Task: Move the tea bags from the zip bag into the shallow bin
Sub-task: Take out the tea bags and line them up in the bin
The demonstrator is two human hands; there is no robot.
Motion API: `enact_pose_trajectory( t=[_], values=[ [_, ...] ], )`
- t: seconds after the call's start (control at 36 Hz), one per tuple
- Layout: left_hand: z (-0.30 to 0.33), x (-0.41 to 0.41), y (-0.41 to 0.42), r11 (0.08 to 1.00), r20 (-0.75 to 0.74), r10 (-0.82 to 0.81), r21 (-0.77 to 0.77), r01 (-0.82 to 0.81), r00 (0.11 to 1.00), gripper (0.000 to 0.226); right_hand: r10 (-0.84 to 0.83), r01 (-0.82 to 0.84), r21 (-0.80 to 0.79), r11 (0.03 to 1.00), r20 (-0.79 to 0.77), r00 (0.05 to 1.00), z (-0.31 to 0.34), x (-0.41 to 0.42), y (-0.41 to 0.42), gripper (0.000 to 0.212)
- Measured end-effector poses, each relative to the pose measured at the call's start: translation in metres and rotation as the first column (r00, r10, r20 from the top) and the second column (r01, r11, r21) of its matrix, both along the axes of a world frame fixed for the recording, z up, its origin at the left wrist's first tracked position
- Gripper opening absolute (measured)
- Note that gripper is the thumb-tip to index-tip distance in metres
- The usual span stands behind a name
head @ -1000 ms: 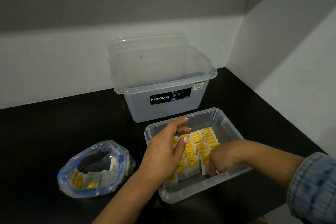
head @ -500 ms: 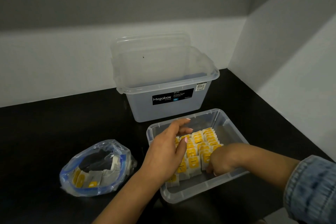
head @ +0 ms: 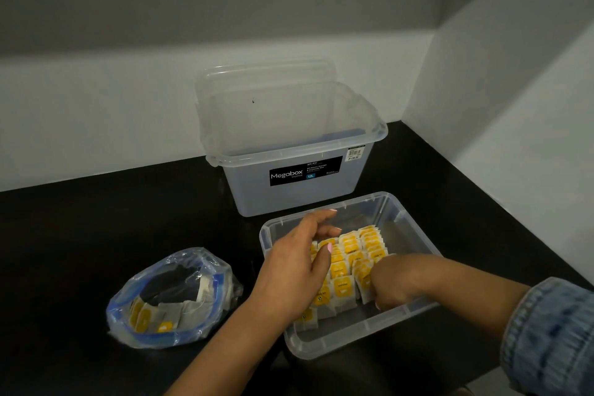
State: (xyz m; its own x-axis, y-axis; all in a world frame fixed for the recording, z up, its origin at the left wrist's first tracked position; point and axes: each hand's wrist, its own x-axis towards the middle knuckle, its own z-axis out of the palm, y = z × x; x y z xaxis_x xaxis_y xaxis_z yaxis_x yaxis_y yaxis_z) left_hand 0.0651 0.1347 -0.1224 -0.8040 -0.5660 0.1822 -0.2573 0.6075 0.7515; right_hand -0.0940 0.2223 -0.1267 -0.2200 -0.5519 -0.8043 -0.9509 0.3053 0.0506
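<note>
Two bare hands are seen inside a clear shallow bin [head: 414,236] at about 5 o'clock on a black countertop [head: 80,235], where rows of yellow-labelled tea bags [head: 356,251] are stood on edge, packed side by side. The left hand [head: 297,270] is held over the left-hand rows with its fingers spread and loosely bent, nothing gripped in it; whether the palm is touching the bags beneath cannot be told. The right hand [head: 390,283], in a denim sleeve [head: 553,341], is curled at the near right end of the rows, against the front bags; whether a bag is pinched in it cannot be told, as its fingers are hidden. At about 8 o'clock an open blue-rimmed zip bag [head: 209,315] is laid on the countertop, apart from the bin, with several tea bags visible inside it. At 12 o'clock, just behind the shallow bin, a taller clear Megabox storage box [head: 299,196] is placed with its lid [head: 266,80] propped behind it, against the white wall [head: 96,112].
</note>
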Motion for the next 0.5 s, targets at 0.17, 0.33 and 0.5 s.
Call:
enact_pose_trajectory(
  t=[0.17,0.33,0.5],
  values=[
    [0.0008,-0.0001,-0.0001,1.0,-0.021,-0.004,0.012,0.004,1.0,0.048,-0.005,0.005,-0.006,1.0,0.017,1.0,-0.0006,-0.0011,0.0019,0.032],
    [0.0033,0.0028,-0.0025,1.0,-0.052,0.001,0.021,0.0,0.999,0.046,-0.016,0.016,0.002,1.0,0.018,1.0,-0.0019,-0.0025,0.002,0.033],
    [0.005,0.0095,-0.0076,0.999,-0.118,0.038,0.025,-0.035,0.992,0.044,-0.026,0.027,-0.01,1.0,0.019,0.999,-0.003,-0.0034,0.0005,0.032]
  ],
)
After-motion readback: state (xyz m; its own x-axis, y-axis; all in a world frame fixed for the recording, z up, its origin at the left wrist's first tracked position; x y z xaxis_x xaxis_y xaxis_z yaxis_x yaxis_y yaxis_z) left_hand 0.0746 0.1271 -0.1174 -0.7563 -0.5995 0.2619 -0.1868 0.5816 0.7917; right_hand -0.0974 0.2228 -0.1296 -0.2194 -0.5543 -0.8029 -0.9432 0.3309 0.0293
